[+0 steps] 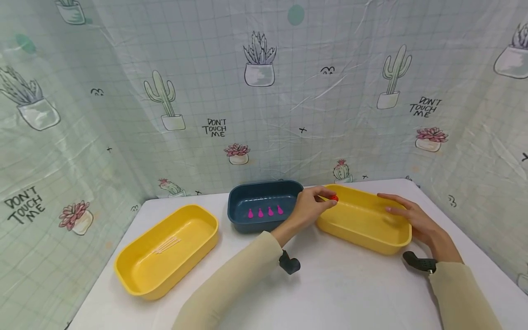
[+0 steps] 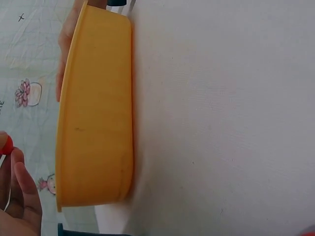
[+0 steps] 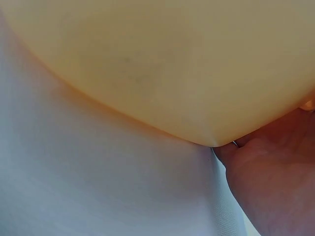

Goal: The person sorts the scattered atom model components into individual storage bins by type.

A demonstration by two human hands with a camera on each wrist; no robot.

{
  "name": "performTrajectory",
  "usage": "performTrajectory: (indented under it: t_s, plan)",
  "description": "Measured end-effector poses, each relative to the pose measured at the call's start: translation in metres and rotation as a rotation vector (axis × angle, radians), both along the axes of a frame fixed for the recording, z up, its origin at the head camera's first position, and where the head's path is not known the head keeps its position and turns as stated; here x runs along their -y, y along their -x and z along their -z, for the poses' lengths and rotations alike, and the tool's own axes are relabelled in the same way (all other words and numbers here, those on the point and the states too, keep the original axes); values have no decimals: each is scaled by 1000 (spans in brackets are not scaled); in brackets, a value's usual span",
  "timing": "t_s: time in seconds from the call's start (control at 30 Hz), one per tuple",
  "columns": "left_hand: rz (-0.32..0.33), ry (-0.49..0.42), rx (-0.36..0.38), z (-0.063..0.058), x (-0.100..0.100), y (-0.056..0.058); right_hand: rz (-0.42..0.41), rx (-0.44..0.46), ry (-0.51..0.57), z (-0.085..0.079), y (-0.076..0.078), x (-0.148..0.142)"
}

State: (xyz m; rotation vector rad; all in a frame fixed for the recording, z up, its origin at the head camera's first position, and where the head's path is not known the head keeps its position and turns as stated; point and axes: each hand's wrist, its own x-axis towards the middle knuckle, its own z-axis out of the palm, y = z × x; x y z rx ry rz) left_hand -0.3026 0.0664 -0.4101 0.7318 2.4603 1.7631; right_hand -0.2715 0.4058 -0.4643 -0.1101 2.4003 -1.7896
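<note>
My left hand pinches a small round red piece between thumb and fingertips, above the left end of the right-hand yellow tub. In the left wrist view the red piece shows beside the tub's rim; its exact kind cannot be made out. At the tub's right end my right hand grips the rim, thumb on the inner side and fingers behind the far wall. The right wrist view shows the tub's outer wall close up, with the palm against it.
A dark blue tub stands in the middle with several pink bottle-shaped pieces in a row. Another yellow tub at left holds several thin pale sticks. Behind the white table hangs a cactus-print curtain.
</note>
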Motion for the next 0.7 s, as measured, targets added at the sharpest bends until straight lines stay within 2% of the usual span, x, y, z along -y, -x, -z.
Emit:
performTrajectory:
  t_s: [0.37,0.7]
  plan:
    - [-34,45,-21,6,-13,9,11,8,0,1,1,2]
    - [-1,118,-32,7,-24,22,17,6,0,3,1,2]
